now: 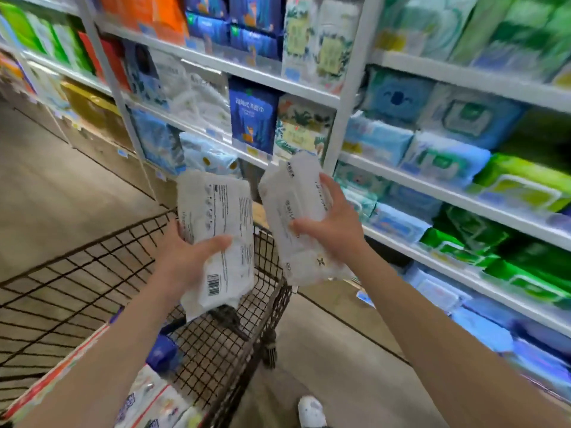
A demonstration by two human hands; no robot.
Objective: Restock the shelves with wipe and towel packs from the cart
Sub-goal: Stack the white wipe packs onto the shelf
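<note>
Several tiers of white shelves (432, 188) run across the top and right of our head view, carried on white posts (350, 97) and packed with soft goods. Blue packs (377, 140) and green packs (525, 180) sit in the right bay, with a dark blue box (253, 118) and leaf-printed packs (304, 128) in the middle bay and orange and red ones further left. Much of the stock is blurred and we cannot read it. Below lies a grey-brown floor (46, 180) with dark seams, and a white shoe (312, 412) shows at the bottom edge. A black wire cart (92, 273) stands to our left, near the shelves; in its near end we see printed packs (154, 400) and a blue item (162, 353).

Our left grip (188, 257) is clamped on the left pack (225, 205), a white one with fine print and a barcode facing us. The thumb lies across its face and the fingers curl round its left edge from behind. It stands nearly upright, its lower end overlapping the cart's far corner in our view.

Our right grip (336, 230) is clamped on the right pack (293, 193), also white, with the thumb across its face and the fingers over its right edge. This one is held a little higher, in front of the foot of a post, between the cart and the right bay. Both are held side by side, with a narrow gap between them.
</note>
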